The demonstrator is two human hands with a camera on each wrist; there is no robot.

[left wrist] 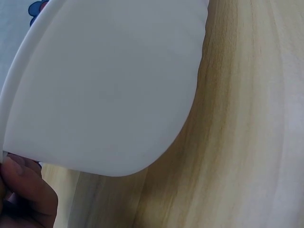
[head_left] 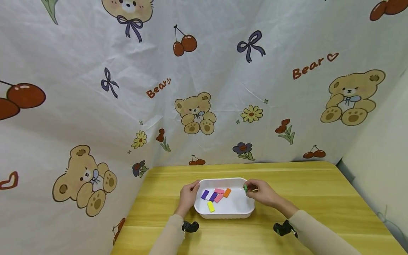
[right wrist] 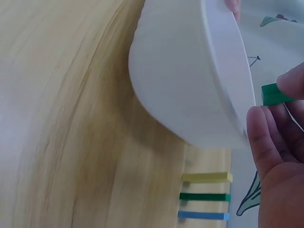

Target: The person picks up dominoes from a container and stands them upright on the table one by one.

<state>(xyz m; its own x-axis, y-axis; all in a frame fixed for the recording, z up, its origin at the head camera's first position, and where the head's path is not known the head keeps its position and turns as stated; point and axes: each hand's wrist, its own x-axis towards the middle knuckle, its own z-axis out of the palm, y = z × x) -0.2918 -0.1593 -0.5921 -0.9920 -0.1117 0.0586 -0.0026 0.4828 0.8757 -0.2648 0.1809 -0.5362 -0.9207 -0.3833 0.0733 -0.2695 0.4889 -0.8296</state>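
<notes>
A white plastic tray (head_left: 229, 209) sits on the table with several coloured blocks in it, among them a yellow block (head_left: 211, 206), an orange block (head_left: 227, 192) and a purple block (head_left: 205, 194). My left hand (head_left: 188, 197) grips the tray's left rim, thumb on the wall in the left wrist view. At the right rim, my right hand (head_left: 262, 193) pinches a green block (right wrist: 272, 94) between thumb and fingers. The block is over the tray's right end in the head view.
On the table beyond the tray, the right wrist view shows a yellow block (right wrist: 207, 177), another green block (right wrist: 205, 196) and a blue block (right wrist: 204, 215). A patterned cloth (head_left: 223, 78) hangs behind the wooden table (head_left: 318, 198).
</notes>
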